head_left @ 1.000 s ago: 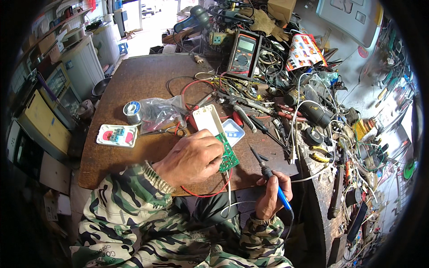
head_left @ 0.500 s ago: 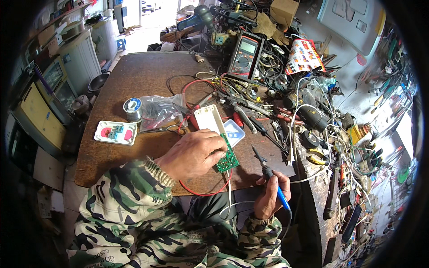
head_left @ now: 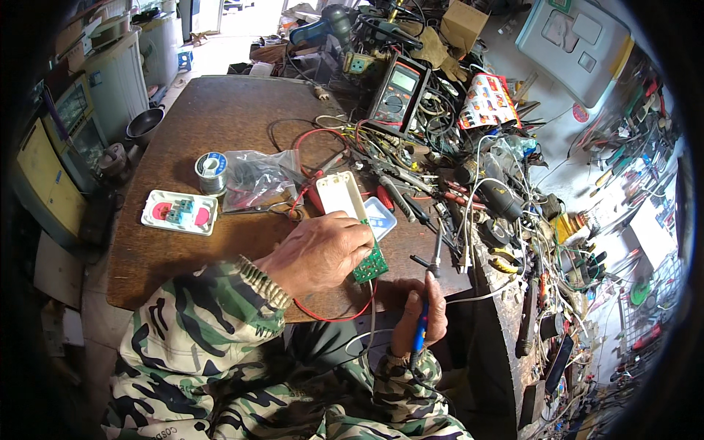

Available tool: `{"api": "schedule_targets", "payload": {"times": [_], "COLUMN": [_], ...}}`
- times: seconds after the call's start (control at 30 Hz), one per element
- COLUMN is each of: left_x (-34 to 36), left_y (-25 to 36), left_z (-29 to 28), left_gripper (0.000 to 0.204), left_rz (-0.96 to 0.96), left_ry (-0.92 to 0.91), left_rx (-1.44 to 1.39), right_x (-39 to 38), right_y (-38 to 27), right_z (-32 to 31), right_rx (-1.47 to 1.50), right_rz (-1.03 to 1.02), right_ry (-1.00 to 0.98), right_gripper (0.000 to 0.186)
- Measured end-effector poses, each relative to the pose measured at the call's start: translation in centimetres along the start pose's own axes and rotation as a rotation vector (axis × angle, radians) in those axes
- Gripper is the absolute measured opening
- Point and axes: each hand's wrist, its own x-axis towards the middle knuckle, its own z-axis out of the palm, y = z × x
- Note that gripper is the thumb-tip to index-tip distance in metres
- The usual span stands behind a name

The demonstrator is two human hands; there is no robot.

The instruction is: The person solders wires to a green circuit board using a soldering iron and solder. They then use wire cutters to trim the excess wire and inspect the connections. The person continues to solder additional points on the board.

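My left hand [head_left: 319, 249] is closed on the green circuit board [head_left: 372, 268], with the fingers over its upper left part; a red wire and a pale cable run from its lower end. A long white plastic casing half [head_left: 342, 196] lies just beyond, beside a small translucent box [head_left: 380, 218]. In my right hand [head_left: 424, 317], to the right of the board, is a soldering iron [head_left: 420, 330] with a blue handle, held upright with its tip away from the board. A small dark piece juts out beside its shaft; its kind is unclear.
Left on the brown table [head_left: 220, 110] are a solder spool [head_left: 211, 174], a clear plastic bag [head_left: 260, 180] and a white casing [head_left: 180, 213] with red patches. A multimeter [head_left: 400, 95], pliers [head_left: 396, 194] and tangled cables crowd the right side. A heat gun [head_left: 326, 28] lies at the back.
My right hand has moved slightly left, and the soldering iron has turned more upright. My left hand keeps its hold on the circuit board. The whole view has shifted slightly.
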Motion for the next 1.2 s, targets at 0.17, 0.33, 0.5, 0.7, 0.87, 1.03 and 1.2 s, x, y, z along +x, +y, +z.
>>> {"api": "schedule_targets", "payload": {"times": [0.17,0.33,0.5,0.7,0.87,1.03,1.2], "left_x": [0.4,0.2,0.2,0.5,0.3,0.4,0.6], "left_y": [0.1,-0.1,-0.1,0.3,-0.3,-0.1,-0.3], "left_z": [0.6,0.2,-0.2,-1.0,-0.8,-0.8,-0.7], "left_gripper": [0.011,0.012,0.012,0.012,0.012,0.010,0.010], "left_rz": [-0.002,0.018,-0.049,-0.209,-0.223,-0.168,-0.066], "left_ry": [-0.030,0.022,0.062,-0.027,-0.022,0.009,0.034], "left_rx": [-0.028,-0.023,-0.172,-0.363,-0.433,-0.310,-0.178], "right_x": [-0.7,0.5,0.4,0.4,0.5,0.5,0.4], "right_y": [0.8,0.4,0.2,0.2,0.3,0.1,0.3], "right_z": [-0.4,0.0,0.3,0.3,0.5,0.4,0.3], "right_rx": [0.024,-0.083,-0.139,-0.226,-0.245,-0.246,-0.236], "right_rz": [-0.070,-0.204,-0.199,-0.263,-0.317,-0.298,-0.293], "right_ry": [-0.133,-0.276,-0.251,-0.234,-0.215,-0.221,-0.218], "right_gripper": [0.038,0.037,0.037,0.042,0.045,0.046,0.047]}}
